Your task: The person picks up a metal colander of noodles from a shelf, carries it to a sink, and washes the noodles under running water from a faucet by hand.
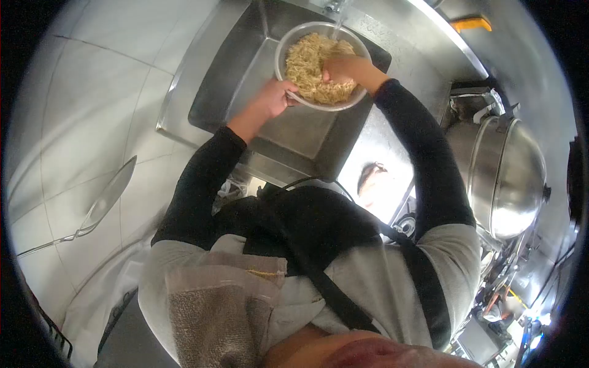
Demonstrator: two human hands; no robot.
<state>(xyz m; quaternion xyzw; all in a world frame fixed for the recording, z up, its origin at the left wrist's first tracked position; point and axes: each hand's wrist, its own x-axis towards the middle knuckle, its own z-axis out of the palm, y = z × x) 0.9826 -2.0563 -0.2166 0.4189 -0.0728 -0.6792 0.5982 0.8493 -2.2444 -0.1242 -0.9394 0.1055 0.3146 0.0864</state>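
Observation:
A round metal bowl (280,61) full of pale yellow-brown shreds (313,58) is held over the steel sink (294,136). My left hand (277,98) grips the bowl's rim at its lower left, the fingers wrapped around the edge. Inside the bowl, on the right side, my right hand (343,69) presses into the shreds, its fingers partly buried and blurred. From the faucet (333,6), a thin stream of water falls into the bowl beside my right hand.
To the right stands a large domed steel pot (515,178). An orange-handled tool (471,24) lies at the upper right. A ladle-like metal utensil (104,199) is at the left, by white tiles. A steel counter (383,153) adjoins the sink.

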